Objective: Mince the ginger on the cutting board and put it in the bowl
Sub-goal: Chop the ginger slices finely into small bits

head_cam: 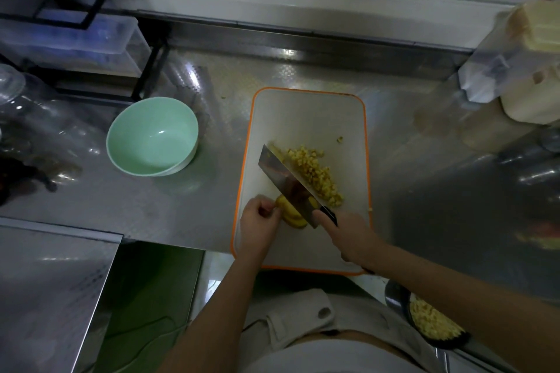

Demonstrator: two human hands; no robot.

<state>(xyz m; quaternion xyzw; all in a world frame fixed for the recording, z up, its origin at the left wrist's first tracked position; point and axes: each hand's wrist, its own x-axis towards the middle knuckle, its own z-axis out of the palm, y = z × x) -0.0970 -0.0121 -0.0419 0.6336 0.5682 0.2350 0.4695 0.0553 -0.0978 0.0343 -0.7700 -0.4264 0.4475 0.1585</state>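
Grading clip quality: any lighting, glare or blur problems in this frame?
Head view: dim overall; glare patches on the steel counter; wide-angle bending toward the edges; knife and ginger on the cutting board are sharp enough; jars at left blurred.

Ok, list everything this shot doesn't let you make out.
All head view:
- Ginger slices: mostly covered by the cleaver and left hand, so how much is uncut can't be told.
- Cleaver handle: almost all of it is wrapped inside the right hand.
- Dark dish, bottom right: partly behind the right forearm, and its yellow contents are too blurred to identify.
- Dark object: cut by the left edge and blurred.
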